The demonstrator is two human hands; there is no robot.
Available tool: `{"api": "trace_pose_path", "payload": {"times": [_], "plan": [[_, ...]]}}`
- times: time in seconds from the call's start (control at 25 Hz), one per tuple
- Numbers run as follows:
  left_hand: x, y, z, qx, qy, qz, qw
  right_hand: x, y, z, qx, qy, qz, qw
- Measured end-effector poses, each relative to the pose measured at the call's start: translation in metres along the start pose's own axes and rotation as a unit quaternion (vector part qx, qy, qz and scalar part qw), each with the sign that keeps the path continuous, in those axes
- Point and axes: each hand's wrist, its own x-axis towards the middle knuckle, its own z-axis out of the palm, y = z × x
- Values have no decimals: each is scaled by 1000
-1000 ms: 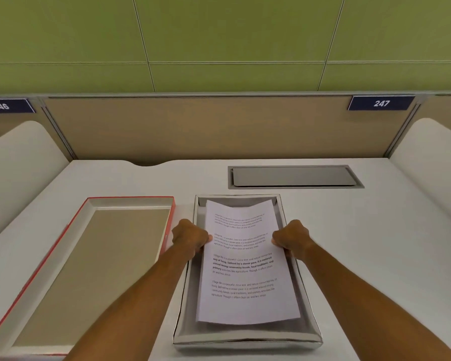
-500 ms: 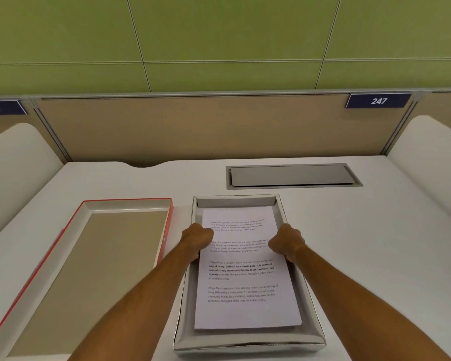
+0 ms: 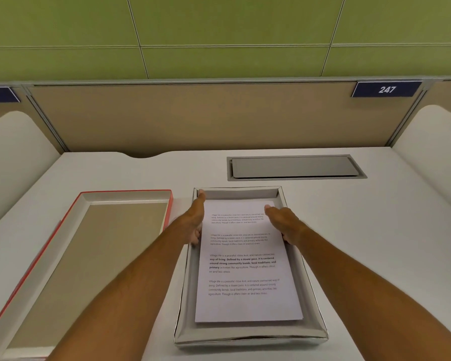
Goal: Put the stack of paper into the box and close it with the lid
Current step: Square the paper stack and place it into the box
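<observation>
1. Paper stack (image 3: 245,267) now lies flat inside the grey box (image 3: 315,334) on the desk (image 3: 375,243), printed side up and square to the walls. Half a second ago it was gripped at mid-length by two closed fists; a second ago its far end curled upward. That curl is gone.

2. Left hand (image 3: 194,222) has opened, fingers extended along the stack's left edge towards the far left corner of the box. It grips nothing; the lower fingers appear to touch the paper edge.

3. Right hand (image 3: 284,222) is likewise open and flat at the right edge, palm down, holding nothing.

4. Judgement: the loading step looks complete. Closing remains. The red-edged lid (image 3: 130,198) sits upturned just left of the box, untouched.

5. Legible writing, head view:
   - Top sheet, four repeated paragraphs beginning "Village life is a peaceful, close-knit, and nature-connected way of living"; the third is partly bold.
   - Blue partition plate (image 3: 386,89): "247".
   - A second plate (image 3: 0,95) at the left is cut off; only "6" shows.
</observation>
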Motion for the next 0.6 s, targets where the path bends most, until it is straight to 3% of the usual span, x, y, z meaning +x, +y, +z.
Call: {"api": "trace_pose_path", "payload": {"times": [0.4,0.6], "plan": [[12,5,-5,-24,-1,8,1000,7,-7,-6,72,-18,26,997],[2,-9,7,68,11,59,996,-2,-2,-1,38,-45,-7,998]]}}
